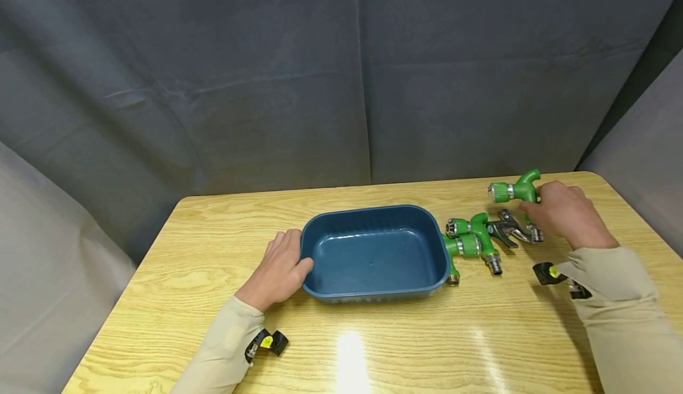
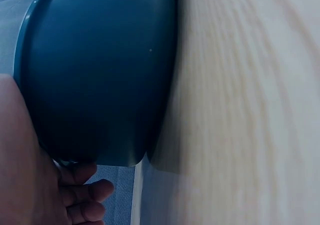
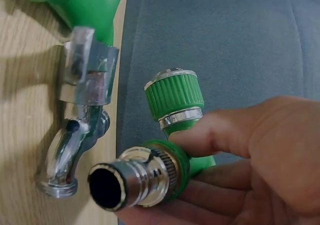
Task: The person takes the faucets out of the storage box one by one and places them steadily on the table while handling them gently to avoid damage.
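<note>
A dark blue plastic basin [image 1: 373, 263] stands on the wooden table. My left hand [image 1: 280, 269] grips its left rim, thumb on the inner side and fingers outside. At the far right, my right hand [image 1: 568, 213] holds a green tap [image 1: 525, 189] with a ribbed green knob and a metal spout, pinched between thumb and fingers in the right wrist view. Just below it lies a chrome tap [image 1: 514, 226] with a dark lever. Two more green taps lie beside the basin: one [image 1: 482, 237] with its metal spout toward me, another [image 1: 453, 258] partly hidden by the basin's right wall.
The wooden table [image 1: 213, 275] has its far edge near a dark grey curtain [image 1: 299, 115]. Lighter grey cloth [image 1: 48, 275] hangs at the left, and more at the right. Small black cameras are strapped to both sleeves.
</note>
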Available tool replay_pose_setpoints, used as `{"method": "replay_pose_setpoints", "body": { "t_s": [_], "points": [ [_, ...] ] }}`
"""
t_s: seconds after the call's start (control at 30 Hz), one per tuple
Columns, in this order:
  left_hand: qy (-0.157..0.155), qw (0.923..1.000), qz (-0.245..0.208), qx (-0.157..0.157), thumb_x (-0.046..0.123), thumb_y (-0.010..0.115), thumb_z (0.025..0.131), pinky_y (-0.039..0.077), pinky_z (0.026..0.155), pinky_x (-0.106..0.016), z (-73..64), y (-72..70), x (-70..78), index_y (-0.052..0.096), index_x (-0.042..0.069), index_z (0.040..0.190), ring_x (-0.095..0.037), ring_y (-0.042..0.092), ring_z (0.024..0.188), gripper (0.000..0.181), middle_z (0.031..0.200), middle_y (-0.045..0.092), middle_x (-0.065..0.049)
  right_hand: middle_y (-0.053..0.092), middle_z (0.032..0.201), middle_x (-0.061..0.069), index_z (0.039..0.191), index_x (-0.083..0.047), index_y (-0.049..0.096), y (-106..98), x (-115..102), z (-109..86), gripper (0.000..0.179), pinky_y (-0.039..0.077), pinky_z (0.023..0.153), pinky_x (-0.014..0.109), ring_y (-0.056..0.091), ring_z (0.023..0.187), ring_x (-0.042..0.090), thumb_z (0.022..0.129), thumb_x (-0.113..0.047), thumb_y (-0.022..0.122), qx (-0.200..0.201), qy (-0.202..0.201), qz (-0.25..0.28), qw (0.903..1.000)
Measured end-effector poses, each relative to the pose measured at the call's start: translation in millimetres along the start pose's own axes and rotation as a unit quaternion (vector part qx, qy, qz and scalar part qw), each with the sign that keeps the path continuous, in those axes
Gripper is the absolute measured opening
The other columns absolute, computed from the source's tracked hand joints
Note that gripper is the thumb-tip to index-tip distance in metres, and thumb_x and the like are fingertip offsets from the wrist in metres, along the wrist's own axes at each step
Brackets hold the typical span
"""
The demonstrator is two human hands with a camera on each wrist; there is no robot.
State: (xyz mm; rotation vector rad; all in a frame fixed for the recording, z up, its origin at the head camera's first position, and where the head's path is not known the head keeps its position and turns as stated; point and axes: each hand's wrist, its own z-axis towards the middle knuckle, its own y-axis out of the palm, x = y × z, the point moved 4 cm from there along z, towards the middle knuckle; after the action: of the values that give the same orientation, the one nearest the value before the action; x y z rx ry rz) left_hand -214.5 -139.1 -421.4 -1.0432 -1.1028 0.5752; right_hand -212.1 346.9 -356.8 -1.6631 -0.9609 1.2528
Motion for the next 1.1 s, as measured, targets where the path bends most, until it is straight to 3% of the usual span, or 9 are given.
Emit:
{"method": "replay_pose_setpoints", "body": {
  "t_s": [0.57,1.1],
  "points": [
    [0.002,1.0,-0.002,0.002,0.023,0.05,0.089,0.031,0.085,-0.035,-0.4,-0.5,-0.3,0.054,0.004,0.121,-0.021,0.039,0.095,0.037,0.104,0.055,-0.006,0.051,0.072,0.014,0.089,0.008,0.056,6,14,5.4,0.031,0.038,0.055,0.034,0.048,0.064,0.027,0.098,-0.021,0.052,-0.013,0.024,0.012,0.9996],
    [0.004,1.0,-0.003,0.001,0.023,0.05,0.089,0.031,0.085,-0.035,-0.4,-0.6,-0.4,0.054,0.005,0.12,-0.021,0.039,0.095,0.036,0.104,0.054,-0.005,0.049,0.071,0.012,0.079,0.002,0.054,9,19,8.2,0.033,0.037,0.056,0.033,0.047,0.065,0.027,0.098,-0.025,0.055,-0.011,0.024,-0.003,0.9997]
  ]
}}
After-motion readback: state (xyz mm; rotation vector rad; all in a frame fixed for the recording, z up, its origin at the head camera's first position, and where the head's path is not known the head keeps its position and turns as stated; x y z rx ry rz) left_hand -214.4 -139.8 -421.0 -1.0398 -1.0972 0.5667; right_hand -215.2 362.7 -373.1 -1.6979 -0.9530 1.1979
